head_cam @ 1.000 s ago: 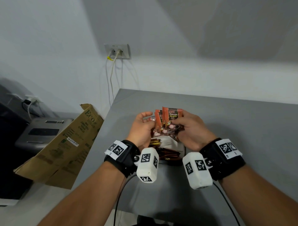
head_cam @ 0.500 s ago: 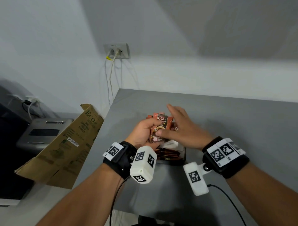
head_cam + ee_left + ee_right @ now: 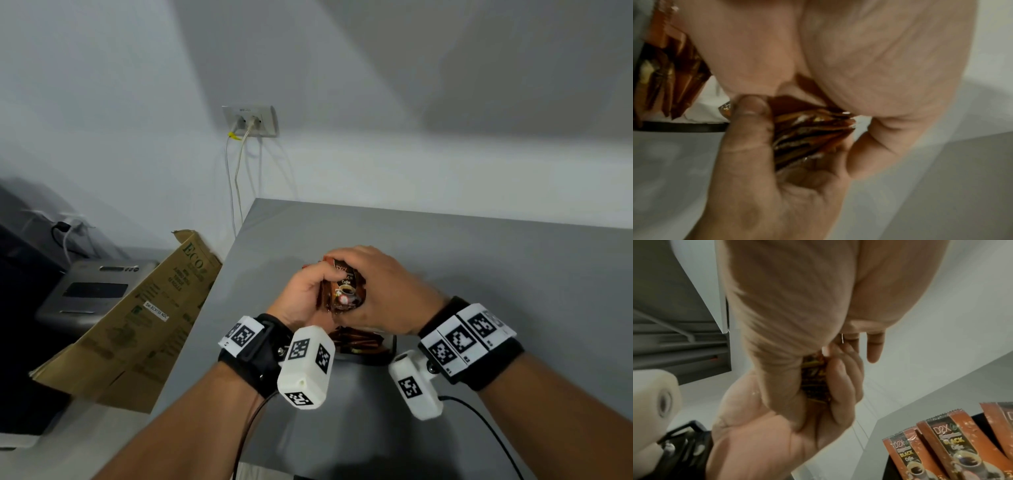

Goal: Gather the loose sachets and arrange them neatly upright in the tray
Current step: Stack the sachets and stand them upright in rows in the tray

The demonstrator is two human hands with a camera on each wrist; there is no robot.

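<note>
Both hands hold one bundle of brown and orange coffee sachets [image 3: 344, 291] just above the black tray [image 3: 388, 347]. My left hand [image 3: 317, 286] grips the bundle from the left, thumb [image 3: 748, 129] pressed on the stacked sachet edges [image 3: 812, 133]. My right hand [image 3: 359, 270] curls over the bundle's top and right side; its palm [image 3: 787, 305] hides most of the bundle [image 3: 813, 382]. More sachets [image 3: 356, 341] stand in the tray, their printed fronts [image 3: 951, 443] showing in the right wrist view. The tray's rim [image 3: 684, 127] lies left of my thumb.
The grey table [image 3: 479, 274] stretches right and back to a white wall. A flattened cardboard box [image 3: 137, 318] leans off the table's left edge, beside a grey appliance [image 3: 92, 291]. A wall socket [image 3: 250, 120] with cables hangs behind.
The fanned sachets have been pushed together into one bundle. My right hand moved from pinching them, through a flat press, to curling over the bundle's top.
</note>
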